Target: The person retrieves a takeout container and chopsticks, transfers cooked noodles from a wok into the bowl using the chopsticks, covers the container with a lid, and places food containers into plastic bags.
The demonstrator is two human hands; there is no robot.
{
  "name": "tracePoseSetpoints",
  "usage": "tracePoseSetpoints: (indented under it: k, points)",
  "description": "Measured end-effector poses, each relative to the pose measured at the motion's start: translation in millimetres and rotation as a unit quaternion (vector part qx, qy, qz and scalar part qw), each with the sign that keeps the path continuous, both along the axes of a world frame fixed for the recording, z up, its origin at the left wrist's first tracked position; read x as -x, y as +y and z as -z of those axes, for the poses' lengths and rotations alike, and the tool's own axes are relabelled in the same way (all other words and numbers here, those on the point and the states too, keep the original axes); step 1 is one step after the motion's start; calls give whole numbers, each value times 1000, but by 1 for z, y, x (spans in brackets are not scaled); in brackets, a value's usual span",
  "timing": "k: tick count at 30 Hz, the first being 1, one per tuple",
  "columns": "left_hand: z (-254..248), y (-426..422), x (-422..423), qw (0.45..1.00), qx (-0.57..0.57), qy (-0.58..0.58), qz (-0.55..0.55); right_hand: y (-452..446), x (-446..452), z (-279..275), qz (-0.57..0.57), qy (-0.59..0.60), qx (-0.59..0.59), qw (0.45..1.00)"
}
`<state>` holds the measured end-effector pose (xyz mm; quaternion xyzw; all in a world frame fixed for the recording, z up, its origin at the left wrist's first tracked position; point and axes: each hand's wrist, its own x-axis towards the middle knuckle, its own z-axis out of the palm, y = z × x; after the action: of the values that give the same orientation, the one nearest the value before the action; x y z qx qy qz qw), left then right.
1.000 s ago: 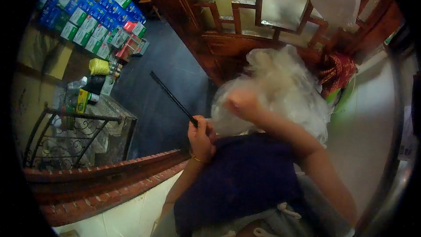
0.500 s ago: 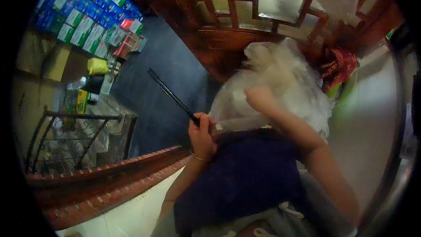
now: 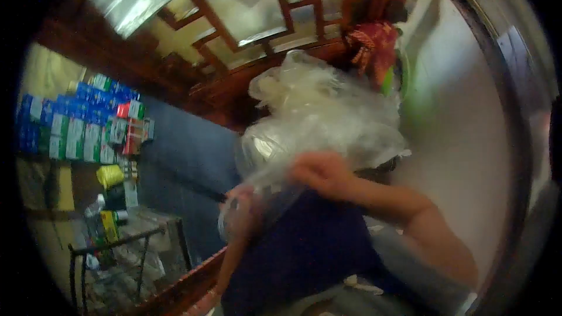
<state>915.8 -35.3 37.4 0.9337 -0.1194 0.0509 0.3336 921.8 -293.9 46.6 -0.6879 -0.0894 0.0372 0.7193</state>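
Observation:
My left hand is closed round slim black chopsticks, which point up and left and are smeared by motion. Clear plastic lies over and around that hand. My right hand, fingers curled in, grips the edge of a clear plastic bag stretched between both hands; its fingertips are blurred. Just beyond is a big crumpled heap of clear plastic bags. Dark blue cloth covers my lap below the hands.
A carved wooden lattice panel stands behind the heap, with a red patterned cloth at its right. Stacked blue and green boxes, a yellow bundle and a black metal rail are at left. A pale surface runs along the right.
My right hand has come down and left, drawing clear plastic to my left hand, which it now surrounds. My left hand still holds the chopsticks. The camera view has turned right.

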Motion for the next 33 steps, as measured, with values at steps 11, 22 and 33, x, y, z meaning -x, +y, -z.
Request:
tracePoseSetpoints:
  k: [11,22,33]
  points:
    - [-11,-16,4,938,303,166,-8,-36,18,21,85,-25,-51,995]
    - [-68,21,6,836,506,-38,-209,-140,-25,102,244,-129,692,667]
    - [-48,52,21,776,584,8,-240,-94,-60,99,56,-23,602,796]
